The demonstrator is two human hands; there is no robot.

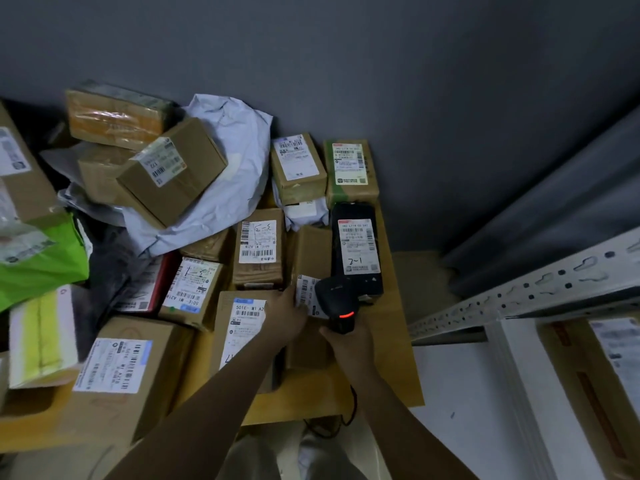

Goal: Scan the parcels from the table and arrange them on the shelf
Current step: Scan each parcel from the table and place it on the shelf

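Closest to the head cam are two bare forearms reaching out over the desk (398, 358). The right hand (346, 336) is wrapped around the grip of a black barcode scanner (337, 301), which has a red light glowing on its back and points at the parcels. The left hand (287, 311) is down on a small cardboard box (311, 265), fingers against the white label (306, 294) on it; can't really tell if it's pinching the label edge or just pressing on it. So the hands are close together but not touching.

That box sits just beside a black parcel (356, 249) with "2-1" handwritten on its label, near the desk's right edge. Behind them are more labelled brown boxes, two against the grey wall (381, 64). Further left the pile gets messy: a crumpled white poly mailer (235, 147) with a tilted box (173, 171) leaning on it, a green bag (45, 265), and a big box (128, 372) at front left.

Off to the right is the white metal shelf (519, 306), with one labelled box (602, 375) already on it.
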